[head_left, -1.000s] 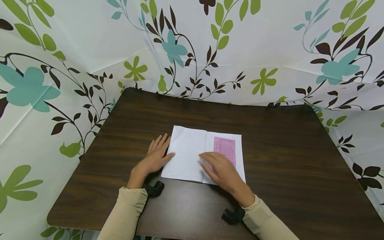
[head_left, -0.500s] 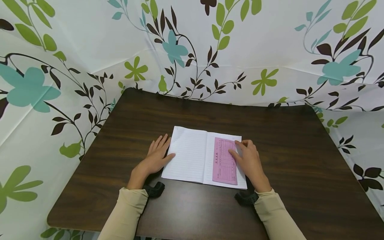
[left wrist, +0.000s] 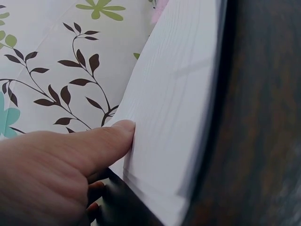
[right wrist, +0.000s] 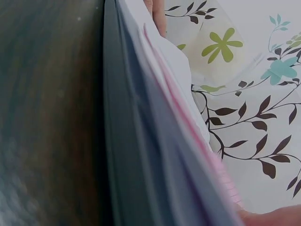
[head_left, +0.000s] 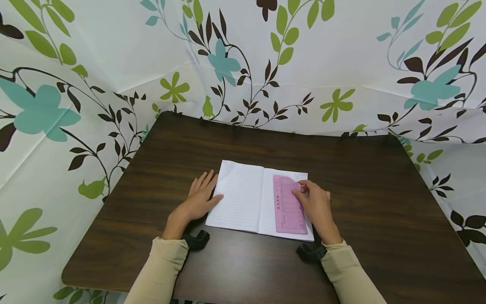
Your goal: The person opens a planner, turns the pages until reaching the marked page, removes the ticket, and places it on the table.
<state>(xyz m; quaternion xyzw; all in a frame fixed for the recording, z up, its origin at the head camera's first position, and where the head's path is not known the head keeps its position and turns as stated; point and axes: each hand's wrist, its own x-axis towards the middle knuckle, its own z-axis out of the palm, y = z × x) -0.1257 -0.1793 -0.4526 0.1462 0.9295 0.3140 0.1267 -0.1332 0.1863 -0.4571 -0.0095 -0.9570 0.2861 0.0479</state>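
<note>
An open lined notebook lies in the middle of the head view. On its right page is a pink printed paper slip with a table of rows. My right hand pinches the slip's upper right edge between thumb and curled fingers, and the paper bends up slightly there. My left hand rests with spread fingers on the table beside the left page. Its thumb presses on the notebook's edge in the left wrist view. The right wrist view shows the slip edge-on, most of the right hand outside it.
The dark wood-grain table extends around the notebook. A white floral sheet hangs behind it and along the sides. Each wrist wears a black band; the left band sits near the notebook's lower left corner.
My right hand has gone from over the middle of the notebook to the slip's right edge and taken hold there. The slip has shifted slightly right. The left hand has stayed put.
</note>
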